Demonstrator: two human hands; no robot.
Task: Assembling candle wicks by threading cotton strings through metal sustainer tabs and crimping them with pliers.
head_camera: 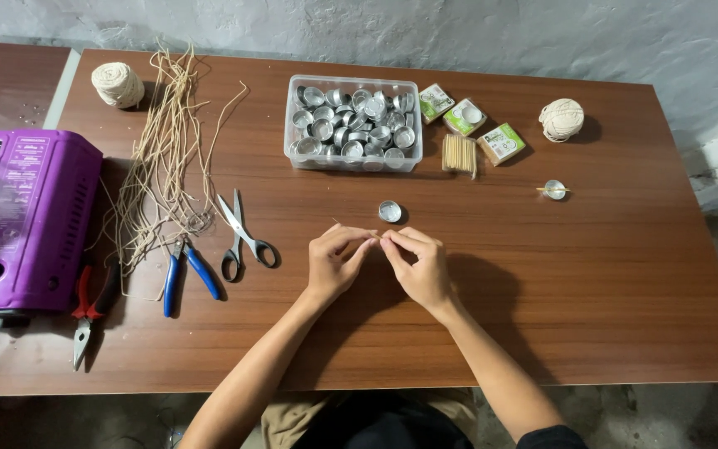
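**Fingertips meet over a wood-grain table**

A brown table (592, 283) with a smooth wood-grain top stands against a rough whitewashed wall. At the centre of the frame the left hand (334, 264) and the right hand (419, 266) meet fingertip to fingertip, both pinched narrow on something very thin. A pale sliver shows at the left hand's fingertips, running up and to the left; what it is and its full length cannot be told.

Just above the hands lies a small round metal cup (390, 211), shiny and shallow, open side up. Further up sits a clear plastic tub (352, 123) heaped with the same cups. Right of it lie three small green-and-white boxes (467, 116), a bundle of thin wooden sticks (459, 154) with long axis up-down, a ball of cream twine (561, 119), and another cup with a stick laid across it (554, 189).

At left, loose cut strings (164, 158) trail down the table beside a second twine ball (118, 85), steel scissors (243, 237), blue-handled pliers (184, 273), red-handled pliers (91, 312) and a purple box-shaped appliance (27, 220).
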